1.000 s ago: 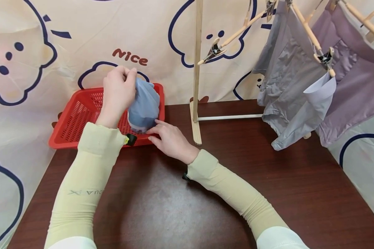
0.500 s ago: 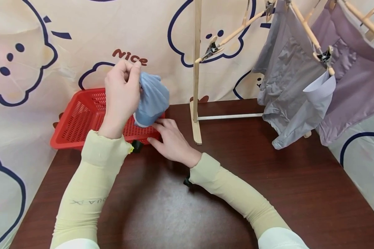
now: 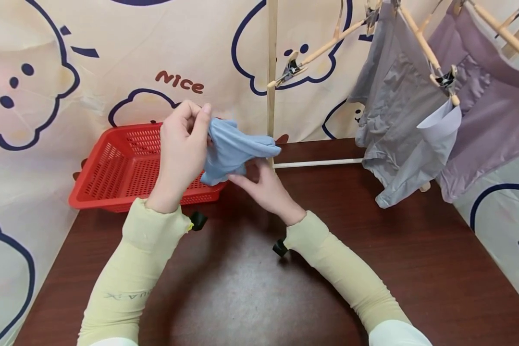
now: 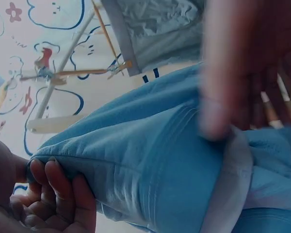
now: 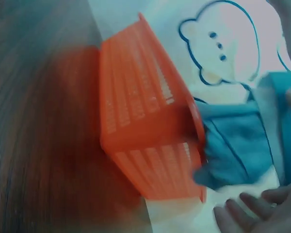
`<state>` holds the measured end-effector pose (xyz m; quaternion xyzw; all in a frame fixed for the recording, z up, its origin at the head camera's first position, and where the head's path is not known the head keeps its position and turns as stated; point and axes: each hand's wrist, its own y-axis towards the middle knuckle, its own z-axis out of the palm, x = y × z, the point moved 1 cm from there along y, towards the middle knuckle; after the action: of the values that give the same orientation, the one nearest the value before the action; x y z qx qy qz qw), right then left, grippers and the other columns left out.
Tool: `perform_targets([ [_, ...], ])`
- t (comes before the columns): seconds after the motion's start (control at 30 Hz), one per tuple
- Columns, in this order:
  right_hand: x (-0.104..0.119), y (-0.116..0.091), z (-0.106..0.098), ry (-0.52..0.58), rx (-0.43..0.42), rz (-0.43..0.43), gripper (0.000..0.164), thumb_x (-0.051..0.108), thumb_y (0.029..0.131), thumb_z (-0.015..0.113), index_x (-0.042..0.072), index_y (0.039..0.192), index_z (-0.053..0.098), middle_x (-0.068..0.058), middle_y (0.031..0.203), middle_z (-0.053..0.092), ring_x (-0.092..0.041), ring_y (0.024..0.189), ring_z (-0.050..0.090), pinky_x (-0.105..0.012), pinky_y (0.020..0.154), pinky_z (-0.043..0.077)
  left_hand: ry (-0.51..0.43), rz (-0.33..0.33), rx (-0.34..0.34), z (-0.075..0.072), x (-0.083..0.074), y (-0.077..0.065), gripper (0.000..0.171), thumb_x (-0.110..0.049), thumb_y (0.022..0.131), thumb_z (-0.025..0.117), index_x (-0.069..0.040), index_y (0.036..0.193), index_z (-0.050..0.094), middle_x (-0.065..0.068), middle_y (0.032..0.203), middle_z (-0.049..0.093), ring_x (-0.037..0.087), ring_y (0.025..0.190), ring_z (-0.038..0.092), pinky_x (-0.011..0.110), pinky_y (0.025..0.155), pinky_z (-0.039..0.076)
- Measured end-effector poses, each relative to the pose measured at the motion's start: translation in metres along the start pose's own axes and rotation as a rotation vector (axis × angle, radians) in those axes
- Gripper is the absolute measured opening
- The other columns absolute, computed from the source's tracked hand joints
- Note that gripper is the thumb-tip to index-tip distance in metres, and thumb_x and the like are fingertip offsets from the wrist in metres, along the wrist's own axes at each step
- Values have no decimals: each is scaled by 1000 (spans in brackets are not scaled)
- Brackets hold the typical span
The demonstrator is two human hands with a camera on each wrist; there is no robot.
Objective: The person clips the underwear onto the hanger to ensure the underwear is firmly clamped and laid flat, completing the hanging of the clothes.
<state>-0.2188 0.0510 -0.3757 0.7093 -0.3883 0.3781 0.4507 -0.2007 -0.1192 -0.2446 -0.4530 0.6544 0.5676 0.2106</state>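
Held up in front of the basket is a light-blue garment [image 3: 229,149] with stitched seams, which looks like shorts. My left hand [image 3: 186,144] pinches one edge of it at the upper left; the left wrist view shows those fingers [image 4: 63,189] on the cloth. My right hand [image 3: 264,185] is beside the garment's lower right, where part of the cloth sticks out over it and hides some fingers. Blurred in the left wrist view, the right hand [image 4: 242,73] has its fingers extended. They are spread loosely near the cloth [image 5: 237,141] in the right wrist view.
A red perforated basket [image 3: 95,192] stands at the table's back left. On the right, a wooden rack [image 3: 271,57] carries a hanger [image 3: 328,45] with clips, grey garments [image 3: 402,110] and a mauve one [image 3: 484,105]. The dark table [image 3: 350,240] extends in front.
My left hand has drawn the blue garment up from the basket and to the right. The right hand has left the basket rim and moved right, up beside the cloth.
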Motion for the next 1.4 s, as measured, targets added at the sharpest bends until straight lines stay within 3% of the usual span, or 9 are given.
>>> perform_targets([
  [0.1,-2,-1,-11,141,-55,-1,59,31,98,69,10,147,43,2,141,50,-12,131,46,-43,106,42,-2,1,30,6,5,-8,29,-27,105,58,-5,87,58,11,72,61,22,62,55,27,57,43],
  [0.27,-4,-2,-23,242,-228,-16,50,21,104,58,-2,146,46,-10,146,51,-14,134,46,-35,110,38,0,-40,105,17,16,-19,29,-29,106,57,-5,89,58,11,73,60,21,65,57,28,60,48],
  [0.5,-1,-3,-36,344,-378,-12,36,16,100,61,-5,128,55,-17,124,61,-17,113,57,-33,102,44,7,-37,174,30,23,-33,29,-31,105,58,-7,88,57,7,73,60,19,66,56,31,59,49],
  [0.6,3,-4,-43,384,-372,-7,37,19,101,56,-5,129,57,-21,126,60,-18,109,56,-30,99,43,42,-1,218,36,28,-39,27,-28,105,60,-10,85,58,4,71,57,17,65,53,31,58,45],
  [0.83,8,-6,-59,386,-265,-18,46,20,110,32,-12,131,58,-26,137,56,-27,126,49,-30,102,38,108,26,491,55,47,-59,19,-26,101,66,-16,86,60,-2,71,55,15,64,52,33,59,44],
  [0.97,11,-8,-65,383,-223,-9,47,19,110,31,-12,133,57,-26,139,56,-21,128,49,-29,103,37,144,14,489,62,55,-66,15,-24,98,71,-13,99,62,1,93,60,16,82,57,33,73,49],
  [1.13,15,-12,-70,386,-174,8,47,21,110,30,-6,135,59,-27,136,57,-24,112,57,-31,93,45,172,5,540,69,61,-70,34,-23,96,72,-5,122,57,10,118,58,23,106,57,38,93,47],
  [1.27,19,-14,-74,369,-150,-14,47,22,109,30,-6,135,59,-23,140,57,-23,118,55,-33,98,42,184,-15,604,77,66,-76,46,-26,97,72,-5,133,53,12,129,56,26,116,55,40,100,45],
  [1.4,26,-16,-78,368,-121,-33,48,22,109,31,-8,135,57,-23,140,57,-24,123,52,-35,102,39,173,-4,642,86,72,-83,49,-25,96,72,-5,136,53,11,131,58,27,114,58,39,99,47],
])
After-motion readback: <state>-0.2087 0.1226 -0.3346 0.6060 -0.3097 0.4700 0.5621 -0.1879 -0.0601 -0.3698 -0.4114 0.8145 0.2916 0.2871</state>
